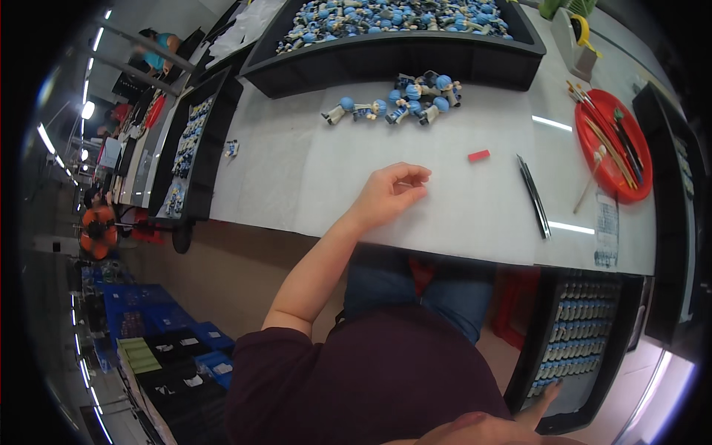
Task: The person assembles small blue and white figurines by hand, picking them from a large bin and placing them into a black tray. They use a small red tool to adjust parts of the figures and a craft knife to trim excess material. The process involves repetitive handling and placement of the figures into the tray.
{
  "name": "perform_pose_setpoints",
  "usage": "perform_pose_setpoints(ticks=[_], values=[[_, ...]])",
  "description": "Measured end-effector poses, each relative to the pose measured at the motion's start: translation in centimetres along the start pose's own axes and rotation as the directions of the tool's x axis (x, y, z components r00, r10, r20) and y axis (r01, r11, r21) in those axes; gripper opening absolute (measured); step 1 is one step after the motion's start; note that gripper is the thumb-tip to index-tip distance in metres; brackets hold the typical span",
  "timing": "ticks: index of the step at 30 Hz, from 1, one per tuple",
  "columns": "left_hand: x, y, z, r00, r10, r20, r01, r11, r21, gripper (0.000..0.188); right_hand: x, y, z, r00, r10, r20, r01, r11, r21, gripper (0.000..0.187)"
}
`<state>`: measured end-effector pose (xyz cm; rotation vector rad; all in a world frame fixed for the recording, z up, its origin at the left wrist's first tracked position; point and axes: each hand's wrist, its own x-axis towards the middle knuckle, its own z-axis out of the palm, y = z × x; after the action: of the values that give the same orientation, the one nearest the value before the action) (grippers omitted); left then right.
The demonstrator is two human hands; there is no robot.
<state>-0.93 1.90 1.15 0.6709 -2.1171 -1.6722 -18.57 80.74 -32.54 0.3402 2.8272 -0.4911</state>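
Note:
My left hand (389,196) rests over the white work surface, its fingers loosely curled, a gap between thumb and forefinger, and nothing seen in it. Beyond it lies a small group of toy figurines (404,111) with blue caps and grey lower bodies. Low at the right, my right hand (544,405) reaches into a dark tray (525,371) below table height. Its fingertips close at the end of the nearest row of figurines (567,368); the figurine there is mostly hidden. Right of my left hand are a red block (479,156) and black tweezers (534,196).
A large black bin (400,63) heaped with figurines stands at the back. A red dish (639,194) holds brushes and sticks at the right, near a tape dispenser (575,44). Another black tray (211,141) with figurines stands left, beside one loose figurine (232,148).

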Motion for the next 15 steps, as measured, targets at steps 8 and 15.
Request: perform_pose_setpoints(ticks=[8, 15], values=[[5.8, -1.4, -10.2, 0.833, 0.464, -0.303, -0.087, 0.649, 0.756, 0.028, -1.9, -14.9, -7.1, 0.771, 0.016, -0.636, 0.141, 0.971, 0.195, 0.046], [7.9, -2.1, -13.6, 0.905, 0.175, -0.388, 0.202, 0.626, 0.753, 0.04, -10.4, -39.6, -13.7, 0.522, -0.252, -0.815, 0.809, 0.45, 0.379, 0.033]])
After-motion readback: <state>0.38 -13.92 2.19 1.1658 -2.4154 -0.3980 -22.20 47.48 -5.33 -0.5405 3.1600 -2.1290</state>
